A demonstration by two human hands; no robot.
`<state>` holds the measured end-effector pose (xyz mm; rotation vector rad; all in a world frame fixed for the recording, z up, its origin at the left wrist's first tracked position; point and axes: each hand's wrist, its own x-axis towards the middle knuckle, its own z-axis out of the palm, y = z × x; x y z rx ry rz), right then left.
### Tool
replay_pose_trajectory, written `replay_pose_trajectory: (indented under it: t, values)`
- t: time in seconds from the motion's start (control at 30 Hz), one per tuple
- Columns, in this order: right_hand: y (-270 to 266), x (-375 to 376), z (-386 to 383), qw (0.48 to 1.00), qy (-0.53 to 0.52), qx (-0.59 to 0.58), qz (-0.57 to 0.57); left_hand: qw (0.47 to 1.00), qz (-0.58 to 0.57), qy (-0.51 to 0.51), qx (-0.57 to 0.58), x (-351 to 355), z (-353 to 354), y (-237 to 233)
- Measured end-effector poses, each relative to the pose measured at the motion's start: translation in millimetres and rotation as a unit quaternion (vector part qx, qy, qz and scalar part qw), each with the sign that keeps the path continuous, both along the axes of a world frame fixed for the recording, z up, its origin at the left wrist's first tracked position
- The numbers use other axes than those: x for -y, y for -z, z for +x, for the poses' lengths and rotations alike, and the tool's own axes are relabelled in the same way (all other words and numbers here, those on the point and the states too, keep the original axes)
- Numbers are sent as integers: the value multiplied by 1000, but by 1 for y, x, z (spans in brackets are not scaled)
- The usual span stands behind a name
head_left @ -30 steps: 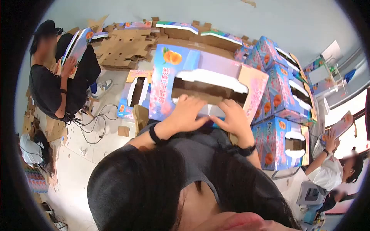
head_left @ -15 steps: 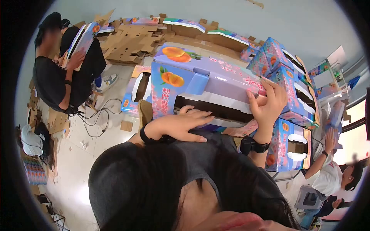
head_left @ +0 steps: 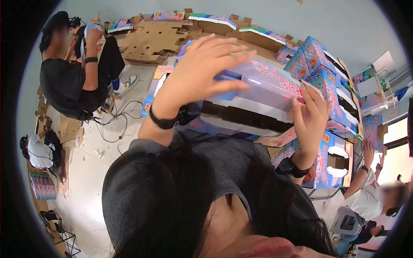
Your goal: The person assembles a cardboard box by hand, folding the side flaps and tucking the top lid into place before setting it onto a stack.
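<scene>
In front of my chest lies a printed cardboard carton [head_left: 271, 86], violet and blue with fruit pictures and red lettering. A long dark slot with white edges runs along its near side. My left hand [head_left: 202, 69] is raised over the carton's left end, fingers spread and thumb apart; it hides the fruit print beneath it. At the carton's right end, my right hand [head_left: 310, 112] grips the edge, with thumb and fingers against the printed panel. Each of my wrists has a black band.
Printed cartons [head_left: 329, 103] are stacked at my right, and another carton [head_left: 157, 88] stands at left. Flat brown cardboard [head_left: 150, 41] lies along the wall. One person [head_left: 64, 81] sits at left, another [head_left: 365, 198] at right. A cable [head_left: 122, 124] crosses the floor.
My left hand has lifted from the slot and moved up over the carton's left end, fingers spreading. My right hand stays on the right end. The person at left has raised their hands.
</scene>
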<state>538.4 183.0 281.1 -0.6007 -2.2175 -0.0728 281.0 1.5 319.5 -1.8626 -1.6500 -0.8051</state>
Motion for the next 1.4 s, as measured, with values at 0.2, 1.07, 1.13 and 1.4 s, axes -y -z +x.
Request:
replay_pose_trajectory:
  t: [0.2, 1.07, 1.13, 1.4]
  values:
    - [2, -10, -6, 1000, -20, -5, -23, 987, -33, -102, 117, -27, -6, 26]
    - [-18, -4, 35, 989, -141, 32, -40, 991, -33, -105, 79, 4, 14, 30]
    - [-17, 0, 37, 989, -138, 25, -50, 991, -32, -107, 72, 5, 15, 30]
    - [-4, 3, 27, 968, -202, -101, -111, 988, -65, -124, 59, 9, 15, 24]
